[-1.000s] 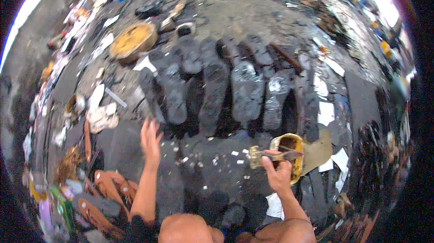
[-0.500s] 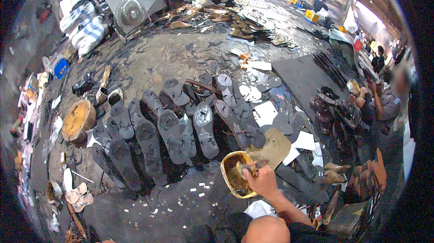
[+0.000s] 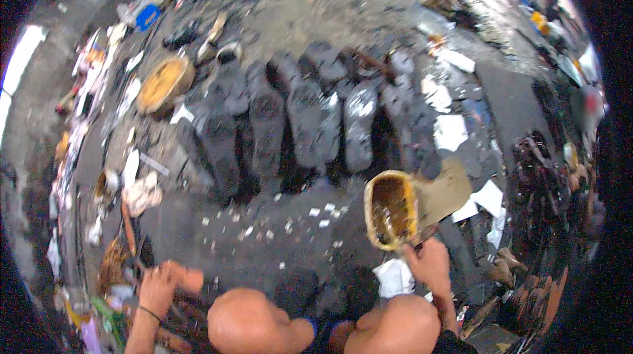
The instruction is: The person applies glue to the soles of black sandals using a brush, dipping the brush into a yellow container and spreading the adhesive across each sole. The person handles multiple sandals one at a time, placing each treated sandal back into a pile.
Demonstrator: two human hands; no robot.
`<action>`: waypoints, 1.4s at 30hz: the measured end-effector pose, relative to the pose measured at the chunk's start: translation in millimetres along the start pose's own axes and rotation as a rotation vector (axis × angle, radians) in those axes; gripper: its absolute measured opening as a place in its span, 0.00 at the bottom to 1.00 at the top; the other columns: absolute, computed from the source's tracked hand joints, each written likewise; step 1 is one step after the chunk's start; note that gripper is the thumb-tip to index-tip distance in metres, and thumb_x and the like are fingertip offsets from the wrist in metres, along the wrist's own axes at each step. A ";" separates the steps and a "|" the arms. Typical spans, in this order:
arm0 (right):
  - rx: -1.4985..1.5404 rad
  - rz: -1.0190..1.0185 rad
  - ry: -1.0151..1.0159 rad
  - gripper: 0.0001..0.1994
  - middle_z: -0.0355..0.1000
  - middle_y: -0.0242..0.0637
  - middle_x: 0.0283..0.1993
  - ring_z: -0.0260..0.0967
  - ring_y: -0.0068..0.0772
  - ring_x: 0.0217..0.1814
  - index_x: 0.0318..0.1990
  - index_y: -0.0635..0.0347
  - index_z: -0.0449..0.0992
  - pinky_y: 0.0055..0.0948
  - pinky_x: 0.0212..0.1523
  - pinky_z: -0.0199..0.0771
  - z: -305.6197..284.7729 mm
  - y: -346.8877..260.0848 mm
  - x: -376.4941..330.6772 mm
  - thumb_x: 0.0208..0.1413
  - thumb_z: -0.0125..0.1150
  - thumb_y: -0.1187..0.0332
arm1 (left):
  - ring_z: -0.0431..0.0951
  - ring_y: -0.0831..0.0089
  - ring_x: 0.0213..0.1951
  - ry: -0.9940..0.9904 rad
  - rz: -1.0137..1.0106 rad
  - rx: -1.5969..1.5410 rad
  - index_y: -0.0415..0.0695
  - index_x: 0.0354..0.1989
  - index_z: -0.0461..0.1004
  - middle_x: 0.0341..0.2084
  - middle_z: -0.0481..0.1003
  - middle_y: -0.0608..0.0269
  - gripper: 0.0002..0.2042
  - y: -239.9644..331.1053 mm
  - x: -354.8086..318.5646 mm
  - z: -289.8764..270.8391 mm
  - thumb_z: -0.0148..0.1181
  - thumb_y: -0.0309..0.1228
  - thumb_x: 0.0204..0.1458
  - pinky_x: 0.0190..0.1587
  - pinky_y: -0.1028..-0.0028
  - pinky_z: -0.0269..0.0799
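Note:
My right hand (image 3: 432, 267) is at the near right rim of a pale yellow tub (image 3: 371, 217) with brown, wet-looking glue-like stuff inside. Its fingers are closed at that rim, but what they pinch is blurred. My left hand (image 3: 157, 289), with a dark band at the wrist, is low on the left, beside a tan blunt shape (image 3: 189, 279) that I cannot make out. Its fingers are smeared. Beyond the tub lie several dark shoe soles (image 3: 267, 133) in a row, one with a shiny whitish coat (image 3: 360, 123). A tan flat piece (image 3: 448, 192) lies right of the tub.
My bare knees (image 3: 247, 324) show at the lower edge. Small white chips (image 3: 315, 211) are scattered on the dark ground. A round wooden block (image 3: 161, 87) stands at left. White sheets (image 3: 450, 132) and a heap of dark straps or footwear (image 3: 534, 169) lie at right, brown sole-shaped pieces (image 3: 537, 301) below.
The view has tilted down, so the scene sits higher and further right. My right hand has drawn back from inside the tub to its near rim. My left hand has come into view.

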State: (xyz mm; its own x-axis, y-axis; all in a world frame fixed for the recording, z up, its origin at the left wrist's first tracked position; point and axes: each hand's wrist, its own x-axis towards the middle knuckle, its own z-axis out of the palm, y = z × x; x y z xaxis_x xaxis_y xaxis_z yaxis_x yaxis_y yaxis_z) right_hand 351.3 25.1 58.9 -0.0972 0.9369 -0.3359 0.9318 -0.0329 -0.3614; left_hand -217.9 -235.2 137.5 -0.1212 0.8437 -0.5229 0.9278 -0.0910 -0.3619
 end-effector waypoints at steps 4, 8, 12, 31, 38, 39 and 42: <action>0.118 -0.065 0.166 0.12 0.70 0.43 0.23 0.69 0.47 0.23 0.37 0.60 0.79 0.42 0.28 0.68 4.0 -1.9 3.5 0.51 0.71 0.63 | 0.72 0.56 0.52 0.479 -0.024 -0.223 0.44 0.41 0.75 0.45 0.74 0.59 0.13 19.5 31.6 -88.7 0.59 0.25 0.43 0.57 0.56 0.68; 0.054 -0.091 0.096 0.12 0.70 0.42 0.24 0.68 0.45 0.23 0.40 0.58 0.78 0.41 0.28 0.68 10.8 -8.0 7.9 0.51 0.70 0.63 | 0.74 0.55 0.56 0.806 0.279 -0.544 0.42 0.44 0.74 0.50 0.75 0.57 0.15 76.8 132.4 -88.1 0.59 0.19 0.45 0.64 0.58 0.68; 0.025 -0.076 0.053 0.15 0.73 0.48 0.29 0.71 0.54 0.30 0.41 0.60 0.78 0.48 0.33 0.70 7.6 -7.9 -2.9 0.53 0.68 0.59 | 0.69 0.53 0.62 0.726 0.637 -0.697 0.40 0.45 0.70 0.59 0.68 0.51 0.15 137.5 215.4 -18.7 0.57 0.17 0.46 0.67 0.58 0.66; -0.011 -0.046 0.100 0.15 0.73 0.46 0.30 0.73 0.51 0.31 0.41 0.58 0.77 0.48 0.34 0.71 19.0 -28.7 3.8 0.54 0.67 0.57 | 0.80 0.70 0.40 -0.094 -0.466 -2.610 0.33 0.50 0.59 0.36 0.77 0.57 0.24 284.5 191.8 6.9 0.69 0.23 0.52 0.44 0.72 0.79; 0.017 -0.007 0.064 0.15 0.74 0.48 0.30 0.74 0.56 0.33 0.39 0.58 0.77 0.48 0.35 0.73 10.0 -15.6 -15.8 0.55 0.66 0.55 | 0.82 0.71 0.36 0.328 -0.307 -1.849 0.34 0.48 0.68 0.35 0.80 0.52 0.15 211.6 162.3 -30.7 0.64 0.26 0.57 0.39 0.72 0.80; 0.036 -0.019 0.094 0.16 0.74 0.49 0.30 0.75 0.56 0.33 0.38 0.58 0.78 0.48 0.35 0.74 5.3 -15.6 -16.1 0.55 0.65 0.55 | 0.82 0.71 0.35 0.282 -0.224 -1.758 0.34 0.46 0.69 0.35 0.81 0.53 0.14 205.0 158.8 -32.9 0.65 0.27 0.57 0.39 0.73 0.80; -0.120 -0.006 -0.177 0.18 0.77 0.53 0.35 0.76 0.57 0.35 0.36 0.60 0.79 0.47 0.36 0.76 -6.9 -24.4 -12.3 0.54 0.66 0.52 | 0.84 0.69 0.38 0.270 -0.126 -1.428 0.36 0.42 0.76 0.40 0.81 0.49 0.14 202.6 156.2 -32.1 0.68 0.33 0.54 0.41 0.71 0.79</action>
State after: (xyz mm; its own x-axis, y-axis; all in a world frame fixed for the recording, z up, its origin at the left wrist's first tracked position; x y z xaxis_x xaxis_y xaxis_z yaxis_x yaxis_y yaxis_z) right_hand 332.1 16.7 77.8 -0.1530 0.8610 -0.4850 0.9650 0.0245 -0.2610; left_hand -37.6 -104.9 7.3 -0.3074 0.8924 -0.3304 0.4895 0.4461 0.7493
